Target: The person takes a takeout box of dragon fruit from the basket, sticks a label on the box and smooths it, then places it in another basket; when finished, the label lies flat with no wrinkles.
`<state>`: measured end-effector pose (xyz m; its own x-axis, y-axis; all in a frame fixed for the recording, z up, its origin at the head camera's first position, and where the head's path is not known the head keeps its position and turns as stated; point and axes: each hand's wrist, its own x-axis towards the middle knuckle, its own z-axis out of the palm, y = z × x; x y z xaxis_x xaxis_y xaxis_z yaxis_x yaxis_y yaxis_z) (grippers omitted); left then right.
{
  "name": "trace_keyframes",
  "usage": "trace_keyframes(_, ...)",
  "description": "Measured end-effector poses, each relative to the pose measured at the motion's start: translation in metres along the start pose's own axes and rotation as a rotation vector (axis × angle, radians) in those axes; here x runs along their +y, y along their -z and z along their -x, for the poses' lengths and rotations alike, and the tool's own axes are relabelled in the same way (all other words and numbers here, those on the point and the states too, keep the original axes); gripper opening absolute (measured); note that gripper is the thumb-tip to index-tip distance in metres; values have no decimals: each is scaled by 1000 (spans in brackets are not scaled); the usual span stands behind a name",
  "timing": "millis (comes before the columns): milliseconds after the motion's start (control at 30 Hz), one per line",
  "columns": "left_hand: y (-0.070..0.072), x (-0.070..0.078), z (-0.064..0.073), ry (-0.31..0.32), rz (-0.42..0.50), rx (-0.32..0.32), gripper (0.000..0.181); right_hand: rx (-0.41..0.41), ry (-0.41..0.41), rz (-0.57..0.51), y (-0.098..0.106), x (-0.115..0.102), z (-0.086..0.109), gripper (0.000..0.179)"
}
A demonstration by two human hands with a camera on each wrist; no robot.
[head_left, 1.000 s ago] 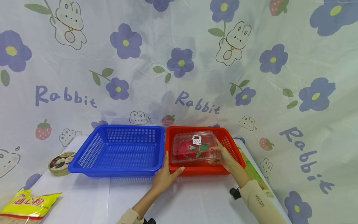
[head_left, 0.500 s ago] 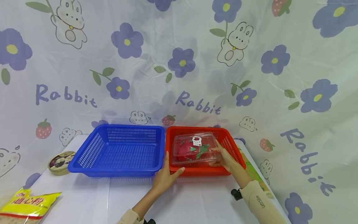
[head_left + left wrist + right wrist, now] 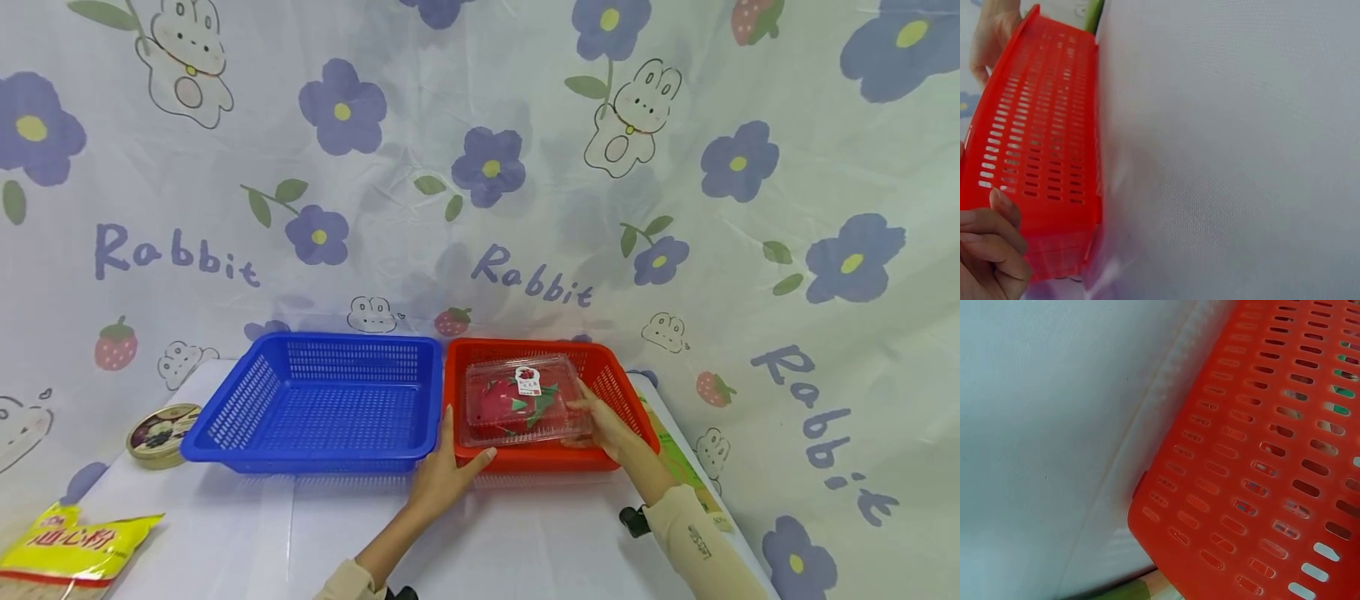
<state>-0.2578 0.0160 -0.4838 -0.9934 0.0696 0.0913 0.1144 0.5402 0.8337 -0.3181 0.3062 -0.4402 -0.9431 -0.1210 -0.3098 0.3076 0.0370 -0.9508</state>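
A red slotted basket [image 3: 543, 457] stands to the right of a blue one. My left hand [image 3: 438, 481] holds its front left corner, thumb along the front rim; in the left wrist view curled fingertips rest against that corner. Inside the red basket, my right hand [image 3: 607, 425] grips the right end of a clear plastic box [image 3: 557, 423]. Pink fruit with green scales, a dragon fruit [image 3: 498, 403], shows through the lid beside a white label [image 3: 528, 381]. The right wrist view catches only the basket's slotted wall [image 3: 1260, 425]; the right hand is hidden there.
The blue basket [image 3: 341, 421] stands against the red one's left side. A round tin [image 3: 159, 437] lies left of it, and a yellow bag [image 3: 78, 542] is at the front left. Along the table's right edge runs a green package [image 3: 686, 467]. A patterned curtain rises behind.
The clear box has shifted slightly toward the front of the red basket, with my right hand still on its end. My left hand keeps its place on the corner.
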Motion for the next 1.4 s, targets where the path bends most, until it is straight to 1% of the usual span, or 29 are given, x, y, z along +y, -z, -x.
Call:
trace_keyframes(267,1,-1,1,-9,-2,7,109,12,-1,19,-2,0,3,73)
trace_keyframes(500,0,-3,1,-14,-12,7,109,73,-32,35,-3,3,0,75)
trace_keyframes(967,0,-3,1,-17,-21,9,109,151,-55,69,-5,3,-4,70)
trace_keyframes(1200,1,-2,1,-8,1,0,108,208,-63,103,-9,0,-4,70)
trace_keyframes(1400,1,-2,1,-7,-5,3,108,221,-65,120,-11,-2,-4,69)
